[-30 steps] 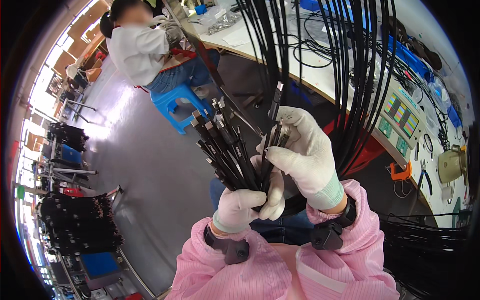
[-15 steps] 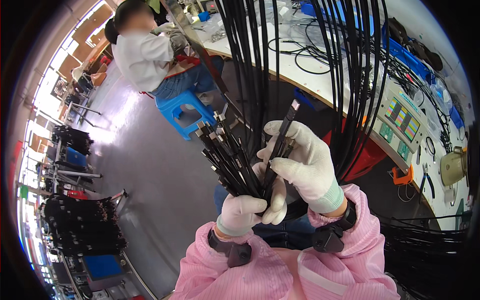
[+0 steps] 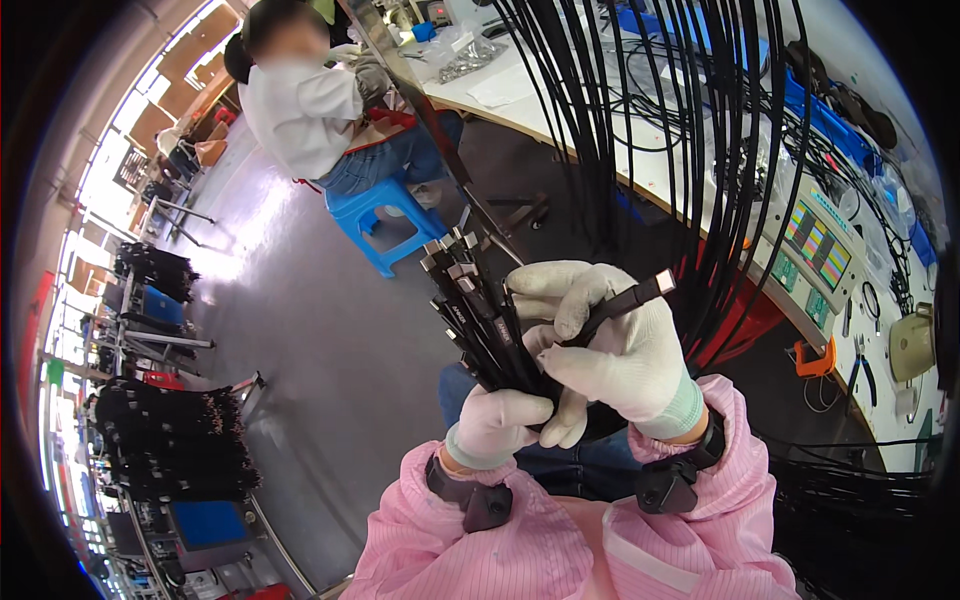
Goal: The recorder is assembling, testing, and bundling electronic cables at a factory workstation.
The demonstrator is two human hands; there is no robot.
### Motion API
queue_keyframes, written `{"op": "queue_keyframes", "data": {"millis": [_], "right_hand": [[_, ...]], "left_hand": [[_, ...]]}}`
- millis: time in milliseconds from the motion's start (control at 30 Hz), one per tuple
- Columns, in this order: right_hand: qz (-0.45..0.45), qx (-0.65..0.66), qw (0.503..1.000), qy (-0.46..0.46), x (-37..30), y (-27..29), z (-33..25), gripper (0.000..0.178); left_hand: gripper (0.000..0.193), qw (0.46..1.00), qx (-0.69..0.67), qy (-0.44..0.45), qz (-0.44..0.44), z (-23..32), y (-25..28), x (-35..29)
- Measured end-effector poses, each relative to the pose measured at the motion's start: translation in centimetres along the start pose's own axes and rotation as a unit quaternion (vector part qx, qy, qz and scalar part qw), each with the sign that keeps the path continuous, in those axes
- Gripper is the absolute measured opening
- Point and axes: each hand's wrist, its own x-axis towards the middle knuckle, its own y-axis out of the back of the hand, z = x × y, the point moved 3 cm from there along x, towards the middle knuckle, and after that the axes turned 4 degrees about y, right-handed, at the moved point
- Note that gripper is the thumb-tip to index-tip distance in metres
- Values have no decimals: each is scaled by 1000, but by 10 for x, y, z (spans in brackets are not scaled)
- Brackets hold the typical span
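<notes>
A bundle of black cables (image 3: 490, 325) with metal-tipped plugs fans upward from my left hand (image 3: 503, 418), whose white-gloved fingers wrap round its lower part. My right hand (image 3: 625, 350), also gloved, is closed beside the bundle. Between its thumb and fingers it pinches a single black cable plug (image 3: 632, 298), tilted to the upper right with its metal end showing. The right fingertips reach close to the bundle and hide part of it. Both wrists carry black straps over pink sleeves.
Black cables (image 3: 735, 150) hang in front of a white workbench (image 3: 500, 92). On the bench lie a tester with a coloured panel (image 3: 812, 245) and pliers (image 3: 860, 365). A co-worker (image 3: 300, 125) sits on a blue stool (image 3: 375, 215). Racks of black cables (image 3: 170, 435) stand at left.
My right hand has moved slightly right and down, and the plug in it has tipped from near upright toward the right. My left hand still grips the bundle. The view has shifted a little.
</notes>
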Motion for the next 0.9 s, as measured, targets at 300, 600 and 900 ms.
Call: {"op": "queue_keyframes", "data": {"millis": [300, 600, 900], "right_hand": [[78, -244, 966, 28, 1, 1, 4, 22], [98, -115, 988, 7, 4, 3, 6, 22], [69, -57, 995, 50, 4, 2, 7, 22]], "left_hand": [[16, 994, 64, 54, 67, -4, -3, -4], [22, 999, 32, 15, 37, -3, -3, 0], [43, 999, 28, -43, 4, -6, -4, 2]]}}
